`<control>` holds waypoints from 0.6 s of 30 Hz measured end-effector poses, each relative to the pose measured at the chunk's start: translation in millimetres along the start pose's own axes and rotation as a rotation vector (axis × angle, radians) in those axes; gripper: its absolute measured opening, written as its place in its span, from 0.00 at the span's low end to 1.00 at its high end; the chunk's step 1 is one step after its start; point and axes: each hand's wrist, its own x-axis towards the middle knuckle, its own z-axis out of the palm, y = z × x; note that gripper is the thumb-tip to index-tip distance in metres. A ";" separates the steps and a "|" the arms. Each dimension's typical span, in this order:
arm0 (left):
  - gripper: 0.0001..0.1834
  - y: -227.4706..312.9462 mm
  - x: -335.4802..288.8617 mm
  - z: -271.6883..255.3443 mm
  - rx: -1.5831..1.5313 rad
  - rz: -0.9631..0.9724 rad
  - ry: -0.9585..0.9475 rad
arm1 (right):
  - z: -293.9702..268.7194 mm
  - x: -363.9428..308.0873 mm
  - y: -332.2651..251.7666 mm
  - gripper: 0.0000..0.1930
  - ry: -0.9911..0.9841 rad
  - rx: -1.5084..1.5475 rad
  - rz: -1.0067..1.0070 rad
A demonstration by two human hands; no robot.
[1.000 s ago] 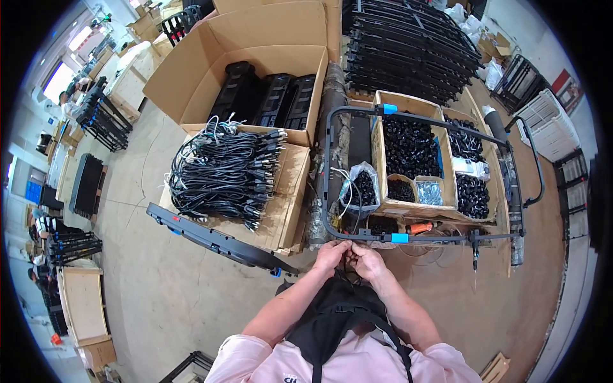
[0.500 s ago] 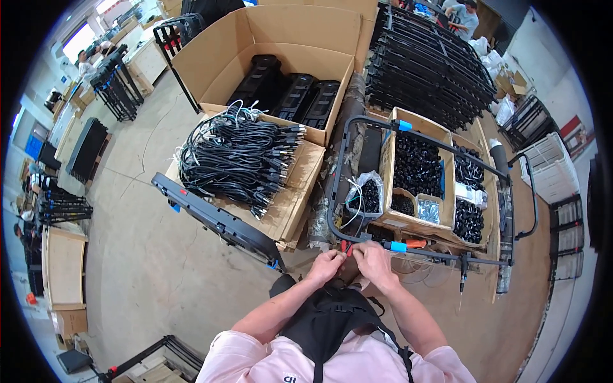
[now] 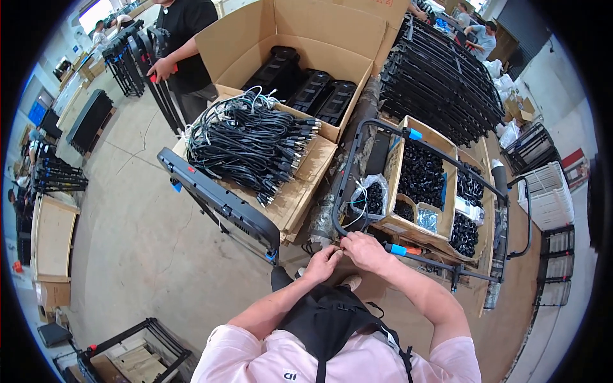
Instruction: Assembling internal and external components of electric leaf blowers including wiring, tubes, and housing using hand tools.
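Note:
A black tubular frame (image 3: 347, 171) with blue sleeves (image 3: 396, 249) lies across the open parts boxes in front of me. My right hand (image 3: 366, 251) is closed over the near left corner of this frame, hiding the tube there. Just left of it, and almost touching its fingertips, my left hand (image 3: 323, 264) is closed in a pinch. Whatever sits between those fingers is too small and too covered to make out. Beside the corner, a clear plastic bag (image 3: 376, 191) holds small black parts, with a pale cord trailing from it.
At left, a bundle of black cables (image 3: 246, 143) lies on cardboard, beside a long black panel (image 3: 217, 199). Behind stands a large carton (image 3: 329, 29) holding black housings. Small black parts fill a box (image 3: 420, 172). A co-worker (image 3: 185, 51) at the upper left grips dark tubes.
The red piece seen between my fingers is now hidden. My right hand has shifted further over the frame's corner. A co-worker has come into view behind the cables, and the view has turned slightly.

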 end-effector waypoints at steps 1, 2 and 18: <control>0.14 0.9 0.6 -0.7 -0.035 -0.039 -0.025 | 0.2 -2.4 3.3 0.08 -0.008 0.001 -0.007; 0.14 1.9 2.3 -1.7 -0.040 -0.044 -0.018 | -0.2 -5.4 7.6 0.08 0.011 0.051 0.002; 0.10 6.7 4.5 -20.7 -0.269 -0.223 -0.232 | -13.0 0.2 10.8 0.10 0.149 0.279 -0.175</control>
